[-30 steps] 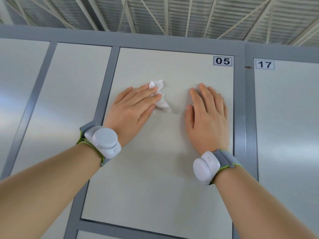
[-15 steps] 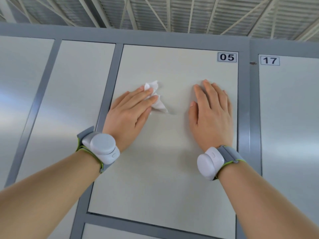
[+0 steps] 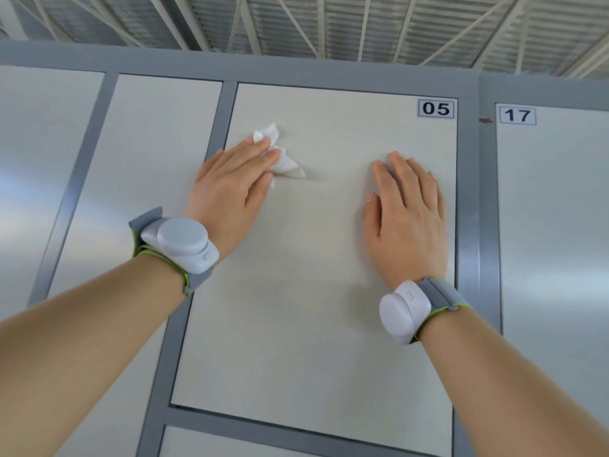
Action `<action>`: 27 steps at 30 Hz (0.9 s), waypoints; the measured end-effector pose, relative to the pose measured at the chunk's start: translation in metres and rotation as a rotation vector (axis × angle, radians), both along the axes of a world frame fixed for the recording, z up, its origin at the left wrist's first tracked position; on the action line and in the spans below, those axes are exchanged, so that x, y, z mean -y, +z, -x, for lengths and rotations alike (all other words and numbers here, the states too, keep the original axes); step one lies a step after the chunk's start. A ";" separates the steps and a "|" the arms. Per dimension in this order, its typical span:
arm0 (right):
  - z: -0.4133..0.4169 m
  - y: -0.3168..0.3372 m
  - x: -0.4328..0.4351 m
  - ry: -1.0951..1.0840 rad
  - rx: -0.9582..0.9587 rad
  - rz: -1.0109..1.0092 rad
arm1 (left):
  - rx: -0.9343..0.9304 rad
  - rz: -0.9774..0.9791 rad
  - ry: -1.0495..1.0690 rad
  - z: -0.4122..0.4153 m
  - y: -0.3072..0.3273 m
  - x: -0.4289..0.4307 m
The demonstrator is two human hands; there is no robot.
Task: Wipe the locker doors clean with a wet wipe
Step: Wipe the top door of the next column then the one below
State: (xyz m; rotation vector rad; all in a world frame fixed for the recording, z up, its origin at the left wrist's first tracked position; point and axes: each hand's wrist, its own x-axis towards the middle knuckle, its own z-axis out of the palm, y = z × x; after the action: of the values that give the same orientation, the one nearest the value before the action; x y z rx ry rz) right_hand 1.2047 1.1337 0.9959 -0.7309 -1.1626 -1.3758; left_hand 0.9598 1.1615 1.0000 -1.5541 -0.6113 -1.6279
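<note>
A pale locker door (image 3: 296,308) labelled 05 fills the middle of the view. My left hand (image 3: 230,189) lies flat on its upper left part, fingers pressing a crumpled white wet wipe (image 3: 280,156) against the panel. The wipe sticks out above and to the right of the fingertips. My right hand (image 3: 408,212) rests flat on the same door's right side, fingers together, with nothing under it that I can see. Both wrists carry white sensor bands.
Grey frame bars (image 3: 468,225) separate the doors. A locker door labelled 17 (image 3: 553,242) is on the right, and two more doors (image 3: 131,179) on the left. Another door's top edge (image 3: 263,443) shows below. Ceiling beams run overhead.
My left hand has slid the wipe leftward toward the door's left edge. The right hand has stayed flat in about the same place on the door.
</note>
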 end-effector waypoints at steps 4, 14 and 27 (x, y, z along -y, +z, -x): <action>0.000 0.000 -0.001 -0.001 0.009 -0.010 | 0.028 -0.039 -0.006 0.001 -0.025 -0.004; -0.001 0.000 -0.002 -0.001 0.008 -0.010 | -0.008 -0.071 0.027 0.008 -0.041 -0.007; -0.002 0.000 -0.002 -0.005 0.010 -0.009 | 0.092 0.018 0.019 0.016 -0.048 -0.008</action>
State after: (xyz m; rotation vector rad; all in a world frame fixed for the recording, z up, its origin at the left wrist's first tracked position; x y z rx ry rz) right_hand 1.2071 1.1359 0.9957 -0.7221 -1.1626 -1.3896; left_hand 0.9442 1.1691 0.9523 -1.4877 -0.6891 -1.6919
